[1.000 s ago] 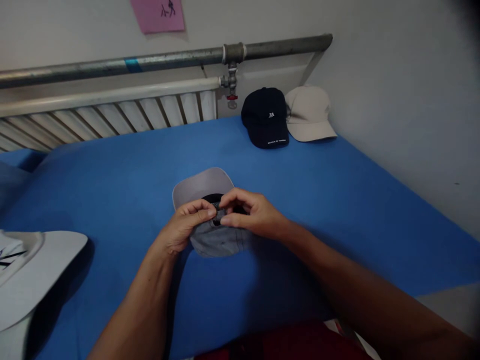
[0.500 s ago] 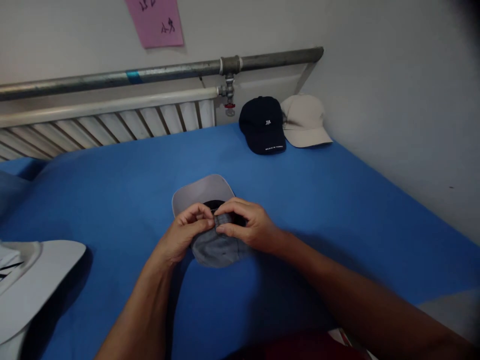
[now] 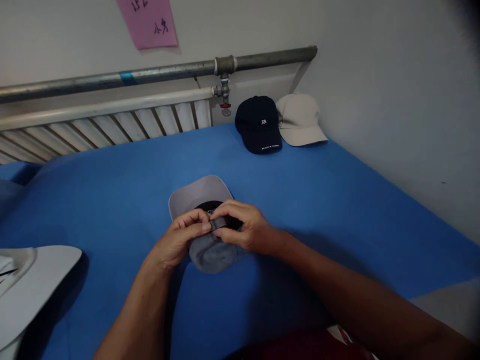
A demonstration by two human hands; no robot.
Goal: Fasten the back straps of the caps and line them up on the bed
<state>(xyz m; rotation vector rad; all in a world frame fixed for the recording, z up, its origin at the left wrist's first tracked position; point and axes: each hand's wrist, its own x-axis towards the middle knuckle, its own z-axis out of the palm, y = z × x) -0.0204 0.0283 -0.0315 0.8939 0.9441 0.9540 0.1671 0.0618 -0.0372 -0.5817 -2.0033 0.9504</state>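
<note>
A grey baseball cap [image 3: 213, 257] lies on the blue surface with its pale brim [image 3: 200, 194] pointing away from me. Its back strap [image 3: 218, 223] stretches between my two hands. My left hand [image 3: 178, 240] pinches the strap's left part between thumb and forefinger. From the other side, my right hand [image 3: 249, 225] grips the strap with its thumb below and fingers above. The fingers partly cover the strap and the cap's dark opening, so any buckle is hard to make out.
At the back right sit a navy cap [image 3: 258, 125] and a beige cap [image 3: 302, 120], touching. A white wide-brimmed hat [image 3: 48, 270] is at the left edge. Behind the blue surface [image 3: 123, 190] run a radiator [image 3: 131, 125] and a metal pipe [image 3: 168, 72] with a red-handled valve.
Both hands stay at the back strap, which now looks twisted and darker between the fingers. The cap's crown has tipped slightly toward me. The whole view has shifted a little.
</note>
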